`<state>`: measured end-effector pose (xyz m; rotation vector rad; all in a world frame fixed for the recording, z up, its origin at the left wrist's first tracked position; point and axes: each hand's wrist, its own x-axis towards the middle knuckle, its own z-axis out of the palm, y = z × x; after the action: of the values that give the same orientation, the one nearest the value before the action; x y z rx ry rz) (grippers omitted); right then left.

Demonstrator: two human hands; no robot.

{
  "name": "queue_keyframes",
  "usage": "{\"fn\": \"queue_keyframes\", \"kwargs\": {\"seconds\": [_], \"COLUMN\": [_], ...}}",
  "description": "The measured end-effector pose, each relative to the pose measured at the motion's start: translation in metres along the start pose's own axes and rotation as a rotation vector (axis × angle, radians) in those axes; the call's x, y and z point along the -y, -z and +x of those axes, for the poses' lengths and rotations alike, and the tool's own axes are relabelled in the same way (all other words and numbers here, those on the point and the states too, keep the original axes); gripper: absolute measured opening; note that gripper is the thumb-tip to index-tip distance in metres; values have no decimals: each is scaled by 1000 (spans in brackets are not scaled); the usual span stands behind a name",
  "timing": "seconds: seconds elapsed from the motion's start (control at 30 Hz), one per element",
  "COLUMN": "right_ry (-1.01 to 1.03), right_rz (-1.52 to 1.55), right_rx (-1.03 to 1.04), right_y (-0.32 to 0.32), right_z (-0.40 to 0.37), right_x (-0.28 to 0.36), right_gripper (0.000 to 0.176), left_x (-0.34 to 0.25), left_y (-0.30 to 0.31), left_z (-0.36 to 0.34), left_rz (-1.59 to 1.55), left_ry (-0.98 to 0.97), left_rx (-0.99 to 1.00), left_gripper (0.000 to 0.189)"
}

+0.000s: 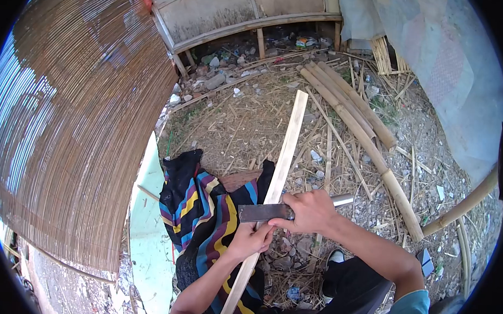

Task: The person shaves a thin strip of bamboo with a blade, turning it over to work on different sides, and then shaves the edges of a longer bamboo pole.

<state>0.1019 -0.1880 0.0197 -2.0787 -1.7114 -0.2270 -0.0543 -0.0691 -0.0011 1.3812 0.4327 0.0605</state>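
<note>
A long pale bamboo strip (287, 142) runs up and away from me, across a striped cloth (204, 211) in black, yellow, blue and purple. My left hand (249, 241) is closed around the strip at its lower middle. My right hand (311, 211) grips a knife with a broad, dark, square-ended blade (257, 213). The blade lies crosswise over the strip, just above my left fingers. A pale, tapered handle end (343, 200) sticks out past the right hand. The two hands are close together, and the right fingers hide part of the knife.
Several thick bamboo poles (354, 114) lie on the littered ground at the right. A slatted bamboo screen (84, 127) stands at the left beside a pale green board (150, 237). Grey sheeting (440, 70) hangs at the upper right. Rubble lies under a low panel wall (212, 18).
</note>
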Motion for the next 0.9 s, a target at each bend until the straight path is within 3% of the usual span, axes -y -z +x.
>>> {"fn": "queue_keyframes", "kwargs": {"seconds": [0.07, 0.2, 0.33, 0.47, 0.53, 0.57, 0.63, 0.8, 0.87, 0.9], "right_ry": [-22, -567, -725, -663, -471, -467, -233, -195, -142, -144], "right_rz": [-40, -4, -95, 181, 193, 196, 142, 216, 213, 216], "right_rx": [20, 24, -59, -106, -83, -87, -21, 93, 96, 92], "right_y": [1, -1, 8, 11, 8, 6, 6, -3, -6, -7], "right_z": [4, 16, 2, -6, -8, -8, -6, -3, -2, -3], "right_x": [-9, -73, -105, -85, -70, -62, -45, -19, -16, -16], "right_gripper": [69, 71, 69, 64, 64, 64, 65, 69, 71, 71], "left_x": [0, 3, 2, -1, -8, -8, -6, -6, -5, -5], "left_y": [-6, -33, -28, -8, -5, -5, -6, -4, -3, -7], "left_z": [0, -13, -9, -2, -3, -2, 1, 7, 6, 5], "left_rz": [55, -175, -203, -151, -187, -185, -182, -102, -73, -107], "left_ry": [14, 83, 117, 61, 69, 72, 71, 22, 97, 49], "left_rx": [-8, 14, 108, 108, 138, 127, 106, 43, 28, -60], "left_gripper": [18, 18, 17, 23, 22, 22, 23, 30, 30, 30]}}
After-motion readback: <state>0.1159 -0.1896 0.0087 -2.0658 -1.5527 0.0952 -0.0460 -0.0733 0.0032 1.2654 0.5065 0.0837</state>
